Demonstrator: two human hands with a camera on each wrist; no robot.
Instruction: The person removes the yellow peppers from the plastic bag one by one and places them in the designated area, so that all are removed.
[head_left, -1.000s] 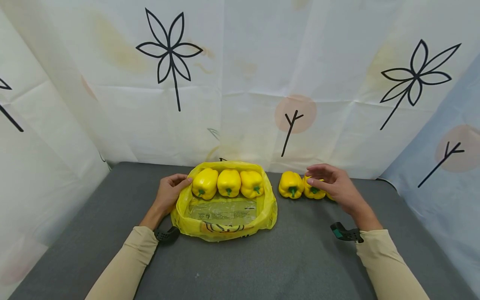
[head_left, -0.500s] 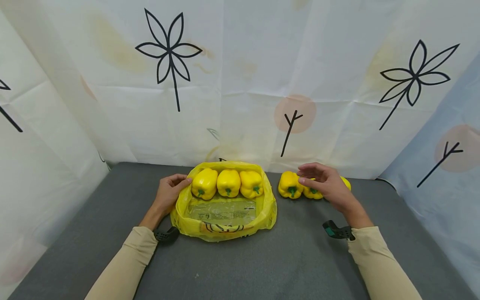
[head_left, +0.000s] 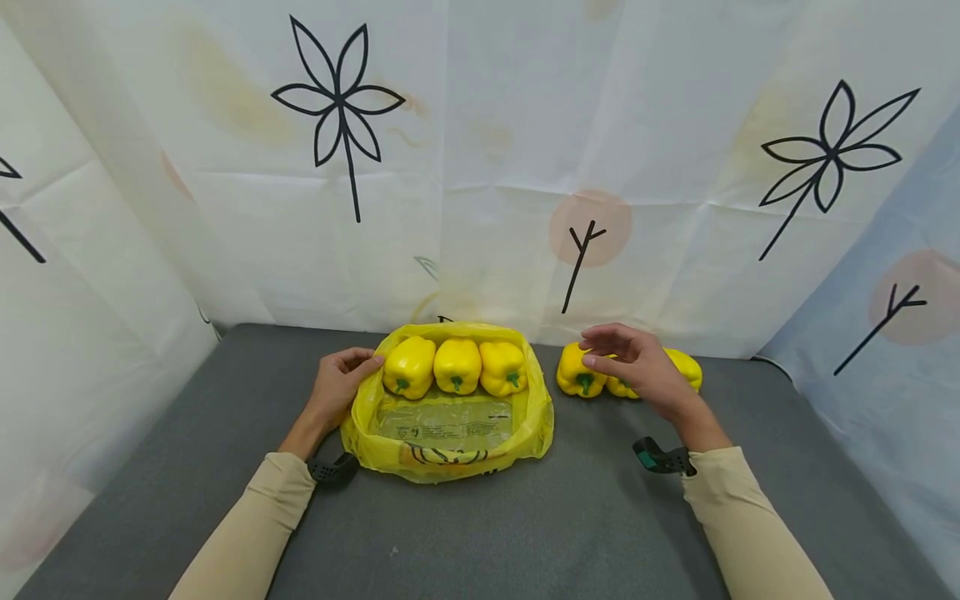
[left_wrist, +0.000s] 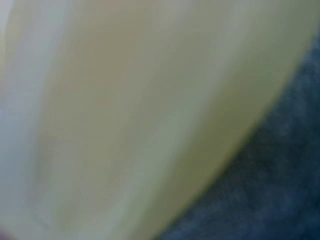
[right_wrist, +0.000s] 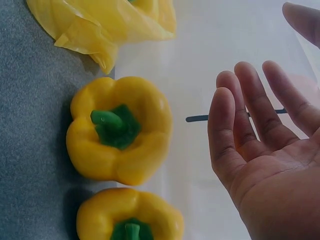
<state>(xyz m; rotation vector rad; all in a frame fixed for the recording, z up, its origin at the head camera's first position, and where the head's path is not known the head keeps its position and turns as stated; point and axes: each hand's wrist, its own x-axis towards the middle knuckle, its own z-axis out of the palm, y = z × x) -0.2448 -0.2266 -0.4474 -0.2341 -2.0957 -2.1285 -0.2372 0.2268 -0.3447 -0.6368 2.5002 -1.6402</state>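
A yellow plastic bag [head_left: 446, 468] lies with its mouth spread wide, and three yellow bell peppers [head_left: 457, 364] sit in a row along its far side. My left hand [head_left: 336, 392] pinches the bag's left rim between thumb and fingers; its wrist view shows mostly blurred yellow plastic [left_wrist: 125, 120]. To the right of the bag stand more yellow peppers in a row. My right hand [head_left: 637, 367] hovers over them, fingers apart and holding nothing. The row's leftmost pepper [right_wrist: 120, 130] shows its green stem in the right wrist view, apart from the fingers.
Grey cloth [head_left: 480, 542] covers the table. Behind it hangs a pale curtain [head_left: 487, 150] with printed flowers, and more curtain closes both sides. Dark straps [head_left: 663, 457] circle both wrists.
My right hand has moved left along the pepper row, uncovering the rightmost pepper and partly covering the leftmost. My left hand, the bag and the peppers stay put.
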